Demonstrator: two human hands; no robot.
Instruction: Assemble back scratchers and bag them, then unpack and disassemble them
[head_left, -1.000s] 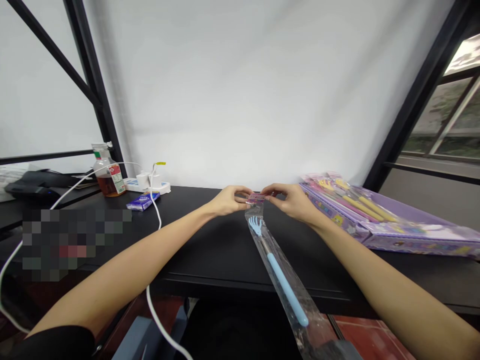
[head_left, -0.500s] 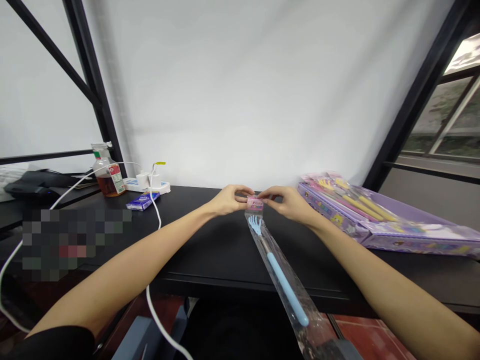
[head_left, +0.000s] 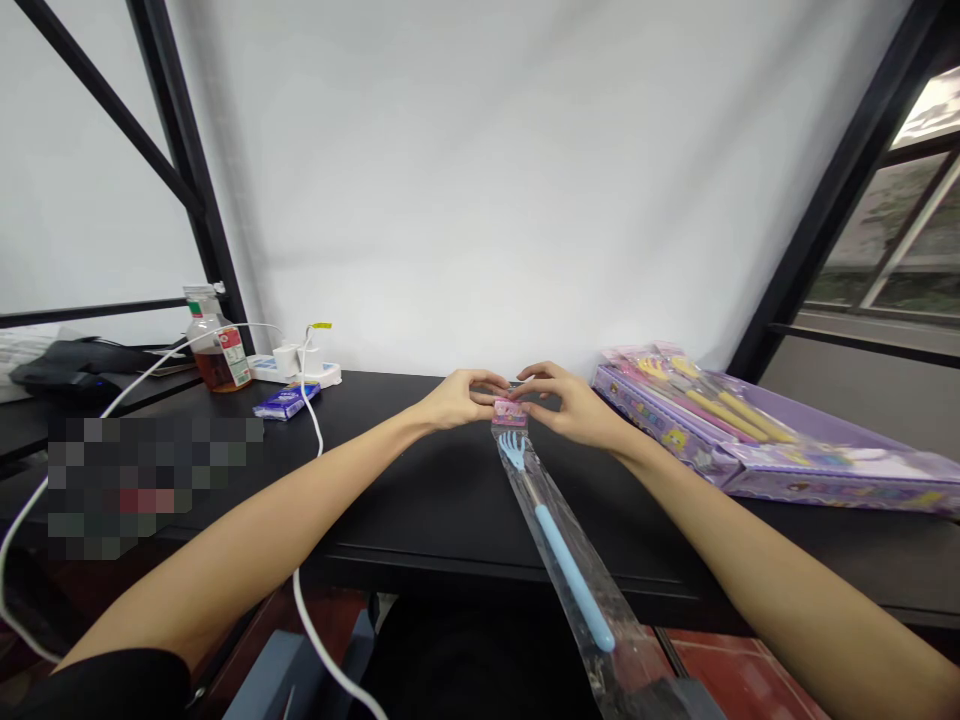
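A light blue back scratcher [head_left: 574, 575], hand-shaped at its far end, lies inside a long clear plastic bag [head_left: 546, 470]. The bag runs from the desk over its front edge toward me. Across the bag's far end is a small pink header card [head_left: 510, 413]. My left hand [head_left: 466, 398] pinches the card's left side between thumb and fingers. On the card's right side, my right hand [head_left: 564, 402] grips with its thumb low and its fingers arched over the top edge. Their fingertips hide part of the card.
At the right stands a purple display box [head_left: 832, 490] holding packaged yellow and pink scratchers [head_left: 731, 415]. To the left are a bottle of brown liquid [head_left: 217, 345], a white power strip [head_left: 326, 375], a blue packet [head_left: 286, 401] and a white cable [head_left: 311, 420] crossing the desk [head_left: 375, 480].
My right hand's fingers have lifted and arched over the card, and its thumb has shifted slightly left. The card shows slightly lower. My left hand stays nearly still.
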